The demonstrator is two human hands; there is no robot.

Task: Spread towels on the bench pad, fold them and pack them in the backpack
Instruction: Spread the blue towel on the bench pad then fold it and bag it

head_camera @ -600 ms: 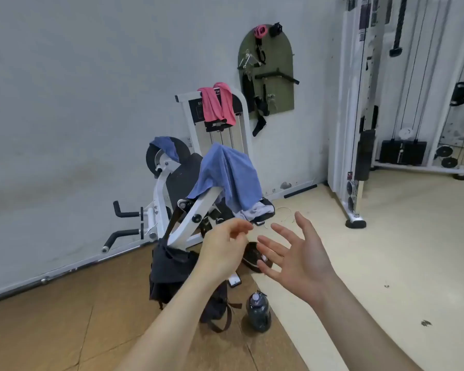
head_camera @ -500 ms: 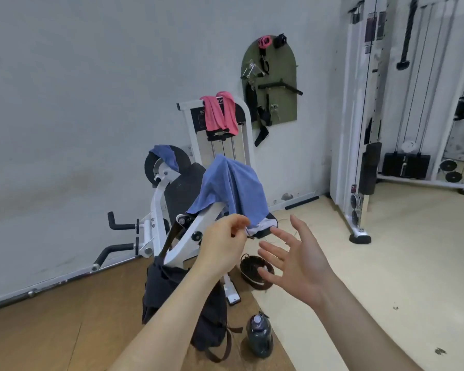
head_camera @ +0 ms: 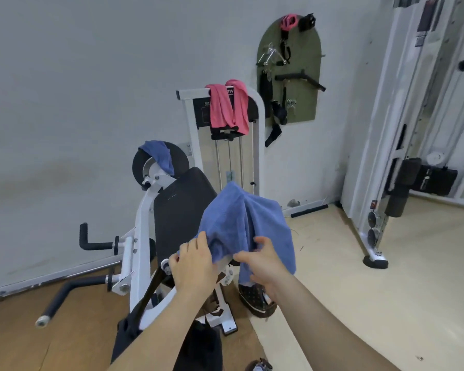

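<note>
A blue towel (head_camera: 241, 220) hangs draped over the arm of a white gym machine, in front of the black bench pad (head_camera: 180, 207). My left hand (head_camera: 196, 263) grips its lower left edge, and my right hand (head_camera: 263, 263) grips the lower middle of the same towel. A second, darker blue towel (head_camera: 158, 156) lies over the black roller at the machine's top left. A pink towel (head_camera: 228, 105) hangs over the weight stack frame behind. The dark backpack (head_camera: 198, 346) stands on the floor below my arms, partly hidden by my left forearm.
A water bottle (head_camera: 259, 366) shows at the bottom edge beside the backpack. A dark patterned round object (head_camera: 255, 298) lies under the towel. Black handles (head_camera: 94, 245) stick out left of the machine. A cable machine (head_camera: 402, 156) stands at right; an accessory board (head_camera: 289, 70) hangs on the wall.
Both hands have reached forward from mid-air and taken hold of the blue towel's lower edge. The view has moved closer to the machine.
</note>
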